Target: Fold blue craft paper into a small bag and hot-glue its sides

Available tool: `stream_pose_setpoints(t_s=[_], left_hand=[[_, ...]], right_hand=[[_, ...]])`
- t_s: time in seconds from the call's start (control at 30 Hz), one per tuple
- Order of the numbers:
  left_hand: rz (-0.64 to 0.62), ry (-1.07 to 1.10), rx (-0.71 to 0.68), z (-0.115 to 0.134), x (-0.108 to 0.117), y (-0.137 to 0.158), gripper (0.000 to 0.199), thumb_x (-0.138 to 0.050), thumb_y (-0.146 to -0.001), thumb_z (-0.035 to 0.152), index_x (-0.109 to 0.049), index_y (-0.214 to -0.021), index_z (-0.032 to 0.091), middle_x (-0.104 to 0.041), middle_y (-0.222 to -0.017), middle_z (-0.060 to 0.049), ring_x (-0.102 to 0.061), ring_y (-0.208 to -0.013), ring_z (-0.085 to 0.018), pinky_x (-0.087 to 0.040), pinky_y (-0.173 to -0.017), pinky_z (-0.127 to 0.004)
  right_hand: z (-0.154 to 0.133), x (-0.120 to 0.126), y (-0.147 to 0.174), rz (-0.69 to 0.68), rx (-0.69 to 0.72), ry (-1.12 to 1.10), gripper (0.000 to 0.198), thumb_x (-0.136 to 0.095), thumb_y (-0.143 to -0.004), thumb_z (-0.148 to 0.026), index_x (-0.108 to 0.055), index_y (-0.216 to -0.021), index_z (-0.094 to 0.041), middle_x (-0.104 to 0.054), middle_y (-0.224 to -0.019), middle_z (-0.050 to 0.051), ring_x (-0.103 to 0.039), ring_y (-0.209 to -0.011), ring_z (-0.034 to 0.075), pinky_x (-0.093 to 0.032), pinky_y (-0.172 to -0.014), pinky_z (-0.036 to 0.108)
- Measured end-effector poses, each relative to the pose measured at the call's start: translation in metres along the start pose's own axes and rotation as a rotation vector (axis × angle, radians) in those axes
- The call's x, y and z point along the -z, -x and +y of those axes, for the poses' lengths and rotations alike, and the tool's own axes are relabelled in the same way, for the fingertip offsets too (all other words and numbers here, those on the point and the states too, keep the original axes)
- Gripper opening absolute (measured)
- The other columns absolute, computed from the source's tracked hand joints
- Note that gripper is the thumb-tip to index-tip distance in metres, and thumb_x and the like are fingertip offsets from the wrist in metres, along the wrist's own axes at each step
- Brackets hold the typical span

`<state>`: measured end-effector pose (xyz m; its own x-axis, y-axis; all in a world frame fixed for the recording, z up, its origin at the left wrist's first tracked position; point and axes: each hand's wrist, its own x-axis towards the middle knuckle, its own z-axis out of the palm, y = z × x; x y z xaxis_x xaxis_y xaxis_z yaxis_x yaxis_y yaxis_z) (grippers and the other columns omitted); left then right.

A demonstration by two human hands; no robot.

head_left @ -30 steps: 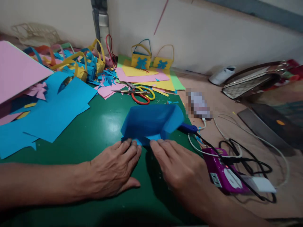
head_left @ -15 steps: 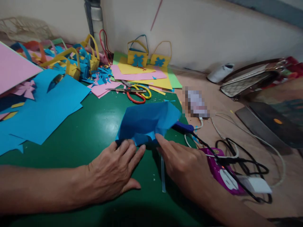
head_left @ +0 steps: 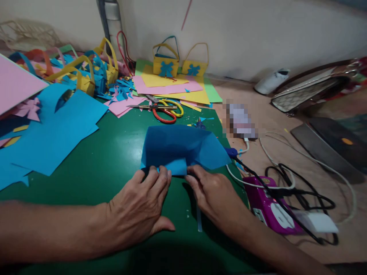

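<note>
A folded sheet of blue paper [head_left: 174, 141] stands partly raised on the green tabletop, with a narrow flap turned up along its near side. My left hand [head_left: 143, 200] holds the near left edge down with closed fingers bent over it; its thumb sticks out to the side on the table. At the near right corner of the fold, my right hand [head_left: 212, 191] pinches the paper between thumb and fingers. Some fingertips are hidden by the fold. Beside the right hand lies a thin clear strip [head_left: 199, 219]. A dark blue tool with a cord [head_left: 231, 152] shows partly behind the paper.
Scissors [head_left: 168, 110] lie beyond the blue paper. Several blue sheets [head_left: 65, 126] and small paper baskets [head_left: 86, 82] fill the left. Two yellow paper bags [head_left: 166, 67] stand by the wall. A phone [head_left: 242, 120], cables and a purple power strip [head_left: 272, 206] are right.
The blue paper's right side has spread farther right and lies lower. My right fingers have shifted from pressing with the index finger to a pinch; the left fingers have drawn together.
</note>
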<state>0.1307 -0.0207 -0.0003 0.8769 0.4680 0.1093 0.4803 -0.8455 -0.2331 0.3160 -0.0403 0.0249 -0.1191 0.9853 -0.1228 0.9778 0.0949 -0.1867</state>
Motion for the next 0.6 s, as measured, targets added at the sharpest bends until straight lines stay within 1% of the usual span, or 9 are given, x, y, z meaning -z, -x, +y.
stream_pose_setpoints(t_s=[0.1,0.23,0.3,0.4,0.5,0.6], left_hand=[[0.004,-0.024,-0.009,0.001,0.001,0.0,0.089,-0.036,-0.075,0.078,-0.054,-0.123,0.005,-0.055,-0.12,-0.02,-0.05,-0.099,-0.031,-0.04,-0.076,-0.04],[-0.011,-0.035,0.01,0.004,0.002,-0.001,0.09,-0.032,-0.076,0.078,-0.053,-0.125,0.005,-0.054,-0.12,-0.022,-0.052,-0.096,-0.031,-0.039,-0.076,-0.042],[-0.009,-0.022,0.023,0.007,0.002,-0.003,0.092,-0.033,-0.075,0.079,-0.053,-0.124,0.003,-0.055,-0.118,-0.023,-0.053,-0.093,-0.031,-0.04,-0.075,-0.042],[0.007,-0.001,0.042,0.011,0.003,-0.007,0.097,-0.038,-0.073,0.079,-0.051,-0.125,-0.001,-0.059,-0.105,-0.021,-0.054,-0.085,-0.03,-0.041,-0.07,-0.041],[0.009,0.013,0.049,0.013,0.005,-0.013,0.097,-0.041,-0.073,0.078,-0.049,-0.126,-0.003,-0.06,-0.096,-0.019,-0.053,-0.077,-0.027,-0.04,-0.063,-0.038],[-0.017,0.037,0.055,0.012,0.005,-0.018,0.086,-0.04,-0.077,0.075,-0.056,-0.118,0.001,-0.06,-0.094,-0.017,-0.053,-0.073,-0.025,-0.039,-0.058,-0.036]], right_hand=[[-0.003,0.002,-0.005,-0.028,-0.046,-0.043,0.021,-0.04,-0.091,-0.019,-0.061,-0.089,-0.016,-0.068,-0.072,0.005,-0.064,-0.064,0.017,-0.034,-0.055,0.025],[-0.007,-0.001,-0.003,-0.024,-0.07,0.092,0.023,-0.039,-0.091,-0.019,-0.062,-0.09,-0.015,-0.069,-0.07,0.006,-0.064,-0.06,0.018,-0.032,-0.053,0.027],[-0.007,-0.002,0.003,-0.005,-0.054,0.185,0.024,-0.041,-0.09,-0.019,-0.064,-0.095,-0.016,-0.07,-0.068,0.006,-0.064,-0.055,0.018,-0.03,-0.05,0.028],[-0.004,-0.003,0.014,0.044,-0.005,0.286,0.023,-0.046,-0.087,-0.019,-0.065,-0.1,-0.018,-0.07,-0.063,0.005,-0.064,-0.051,0.019,-0.029,-0.047,0.027],[0.001,-0.003,0.021,0.068,0.052,0.279,0.024,-0.054,-0.081,-0.016,-0.066,-0.102,-0.019,-0.072,-0.068,0.004,-0.066,-0.054,0.019,-0.033,-0.046,0.026],[0.007,-0.003,0.024,0.067,0.08,0.243,0.027,-0.056,-0.077,-0.013,-0.066,-0.102,-0.02,-0.073,-0.072,0.003,-0.067,-0.057,0.018,-0.037,-0.047,0.025]])
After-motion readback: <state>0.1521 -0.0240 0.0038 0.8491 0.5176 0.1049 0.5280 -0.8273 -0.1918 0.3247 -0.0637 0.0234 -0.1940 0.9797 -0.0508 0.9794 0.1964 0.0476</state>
